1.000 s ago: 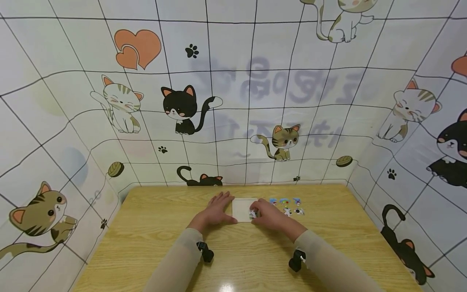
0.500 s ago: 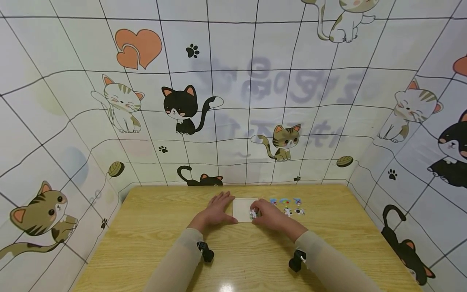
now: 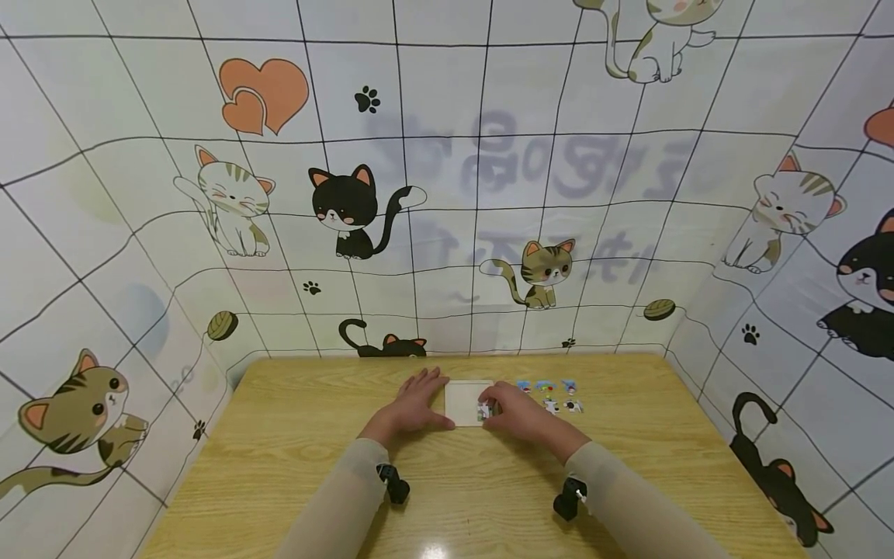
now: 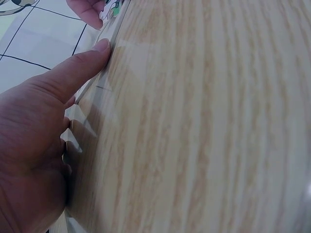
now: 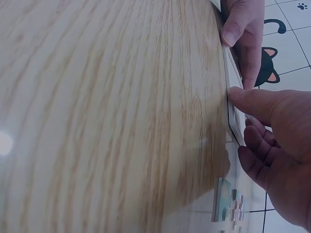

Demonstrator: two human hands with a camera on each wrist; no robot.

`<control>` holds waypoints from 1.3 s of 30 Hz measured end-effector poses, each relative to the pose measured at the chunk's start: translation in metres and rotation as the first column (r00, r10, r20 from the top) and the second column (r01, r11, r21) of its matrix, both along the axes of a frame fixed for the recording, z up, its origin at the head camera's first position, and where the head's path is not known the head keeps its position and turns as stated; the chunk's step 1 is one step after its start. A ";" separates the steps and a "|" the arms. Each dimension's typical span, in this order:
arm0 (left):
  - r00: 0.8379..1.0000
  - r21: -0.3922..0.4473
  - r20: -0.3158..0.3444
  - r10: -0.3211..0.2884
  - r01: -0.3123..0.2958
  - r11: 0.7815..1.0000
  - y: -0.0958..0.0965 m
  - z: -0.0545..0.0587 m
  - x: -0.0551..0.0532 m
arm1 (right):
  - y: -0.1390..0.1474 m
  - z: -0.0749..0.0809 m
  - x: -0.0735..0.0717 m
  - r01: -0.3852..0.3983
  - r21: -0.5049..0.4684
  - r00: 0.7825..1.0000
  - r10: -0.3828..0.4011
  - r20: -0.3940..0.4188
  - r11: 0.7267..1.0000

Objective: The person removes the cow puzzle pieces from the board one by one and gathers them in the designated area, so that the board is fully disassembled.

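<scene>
A pale, flat puzzle board [image 3: 461, 400] lies on the wooden table between the two hands. My left hand [image 3: 414, 405] rests at its left edge, fingers spread, and in the left wrist view the thumb [image 4: 90, 63] lies straight against the near edge. At the board's right end my right hand [image 3: 517, 411] has curled fingers and pinches a small printed puzzle piece [image 3: 483, 410] low over the corner. In the right wrist view its thumb [image 5: 255, 102] touches the board's near edge; the fingers hide most of the piece.
Two short rows of loose puzzle pieces [image 3: 550, 406] lie right of the board, behind the right hand. The table [image 3: 447, 481] ends at a cloth wall [image 3: 447, 233] printed with cats. A camera is strapped to each wrist.
</scene>
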State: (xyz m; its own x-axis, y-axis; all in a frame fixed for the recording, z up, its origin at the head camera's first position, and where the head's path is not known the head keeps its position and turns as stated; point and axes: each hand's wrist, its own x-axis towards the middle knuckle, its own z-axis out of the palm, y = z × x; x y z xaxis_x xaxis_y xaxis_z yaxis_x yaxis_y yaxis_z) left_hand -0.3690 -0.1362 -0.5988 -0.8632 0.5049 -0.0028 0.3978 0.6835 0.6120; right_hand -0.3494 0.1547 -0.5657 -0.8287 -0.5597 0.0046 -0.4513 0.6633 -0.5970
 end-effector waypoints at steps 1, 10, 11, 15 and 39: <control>1.000 -0.003 -0.005 -0.002 0.002 1.000 0.000 -0.002 -0.001 | 0.000 0.000 0.000 -0.001 0.003 1.000 0.001 -0.001 1.000; 1.000 0.001 0.017 -0.013 0.013 1.000 -0.001 0.000 0.000 | 0.006 0.005 0.005 -0.013 0.005 0.998 0.013 -0.065 1.000; 1.000 -0.001 0.015 -0.014 0.014 1.000 -0.001 -0.001 0.000 | 0.008 0.006 0.006 -0.014 0.002 0.997 0.014 -0.070 1.000; 1.000 -0.011 0.013 -0.010 0.010 1.000 0.000 0.004 0.004 | 0.016 0.009 0.009 -0.022 -0.009 0.996 0.021 -0.086 1.000; 1.000 -0.014 0.027 -0.003 0.003 1.000 0.003 0.017 0.011 | 0.081 0.017 0.033 0.041 -0.141 0.994 -0.054 -0.090 0.989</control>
State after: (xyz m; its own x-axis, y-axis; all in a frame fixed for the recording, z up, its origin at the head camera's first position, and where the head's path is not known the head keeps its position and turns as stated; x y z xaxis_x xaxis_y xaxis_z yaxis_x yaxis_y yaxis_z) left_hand -0.3579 -0.1335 -0.5823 -0.8611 0.5073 -0.0334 0.3833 0.6910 0.6129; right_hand -0.3167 0.2353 -0.5488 -0.8464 -0.5085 0.1580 -0.4797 0.5991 -0.6411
